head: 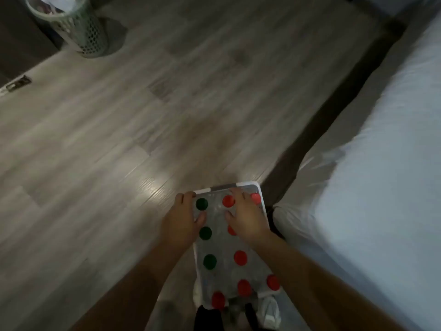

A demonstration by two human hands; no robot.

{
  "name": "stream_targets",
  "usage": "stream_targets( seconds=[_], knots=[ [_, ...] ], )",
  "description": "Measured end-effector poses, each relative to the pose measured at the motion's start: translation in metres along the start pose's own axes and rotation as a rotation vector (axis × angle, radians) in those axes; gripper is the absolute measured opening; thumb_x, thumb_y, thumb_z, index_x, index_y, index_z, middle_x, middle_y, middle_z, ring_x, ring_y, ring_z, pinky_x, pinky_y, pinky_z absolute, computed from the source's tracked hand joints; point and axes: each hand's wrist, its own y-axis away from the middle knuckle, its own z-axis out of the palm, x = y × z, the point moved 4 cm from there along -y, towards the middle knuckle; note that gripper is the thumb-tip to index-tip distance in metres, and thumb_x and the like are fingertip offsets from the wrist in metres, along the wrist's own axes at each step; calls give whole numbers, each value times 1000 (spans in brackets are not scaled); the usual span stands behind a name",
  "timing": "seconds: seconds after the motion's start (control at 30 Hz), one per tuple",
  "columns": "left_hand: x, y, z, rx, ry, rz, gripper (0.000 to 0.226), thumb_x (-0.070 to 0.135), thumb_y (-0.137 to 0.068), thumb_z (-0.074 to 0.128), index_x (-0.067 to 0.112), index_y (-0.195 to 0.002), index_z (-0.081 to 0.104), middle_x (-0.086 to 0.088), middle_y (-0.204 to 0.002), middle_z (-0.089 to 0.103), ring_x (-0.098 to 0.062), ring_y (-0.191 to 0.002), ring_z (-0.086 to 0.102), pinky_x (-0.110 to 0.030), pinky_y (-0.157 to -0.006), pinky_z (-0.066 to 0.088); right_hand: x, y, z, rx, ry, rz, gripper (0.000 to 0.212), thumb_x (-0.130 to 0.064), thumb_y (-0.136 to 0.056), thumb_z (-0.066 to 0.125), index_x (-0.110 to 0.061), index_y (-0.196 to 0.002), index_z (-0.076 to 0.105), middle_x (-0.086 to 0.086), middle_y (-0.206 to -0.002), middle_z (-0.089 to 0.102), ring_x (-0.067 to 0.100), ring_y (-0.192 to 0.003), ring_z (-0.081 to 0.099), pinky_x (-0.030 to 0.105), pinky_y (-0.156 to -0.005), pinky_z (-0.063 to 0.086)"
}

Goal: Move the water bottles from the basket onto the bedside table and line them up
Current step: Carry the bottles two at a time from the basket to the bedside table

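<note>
Right grip above bottles (in basket)

we see a white basket of upright water bottles over the wood floor, bed just to its right | green caps in the left row, red caps in the rest | our left hand grips its left rim | our right hand lies spread on red caps

No text, label, brand or number can be read anywhere in this blurred view.
</note>
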Motion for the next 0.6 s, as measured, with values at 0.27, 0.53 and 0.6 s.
stream_targets(
  seconds=[0.27, 0.53, 0.6],
  knots=[
    [-20, -24, 35, 42, -105, 116, 35, 46, -85, 56, 24, -112, 45, 6, -95, 60, -11, -71, 55, -24, -55, 38, 20, -30, 29, 120, 114, -51, 32, -29, -94, 49, -13, -122, 49, 8, -117, 56, 26, -102, 57, 35, -84, 44],
    [-16, -30, 35, 210, 75, 109, 23, 38, -79, 69, 28, -87, 50, 10, -67, 58, -7, -56, 55, -29, -49, 48, 27, -27, 24, 312, -145, -97, 10, -31, -87, 59, -26, -96, 61, -13, -86, 63, 3, -77, 58, 26, -77, 50],
    [-5, -21, 21, 258, 146, 128, 22, 33, -77, 72, 29, -85, 51, 12, -67, 59, -5, -58, 56, -32, -52, 51, 20, -19, 10, 331, -229, -84, 12, -32, -86, 63, -29, -97, 61, -19, -78, 58, 0, -73, 56, 21, -75, 49]
  ],
)
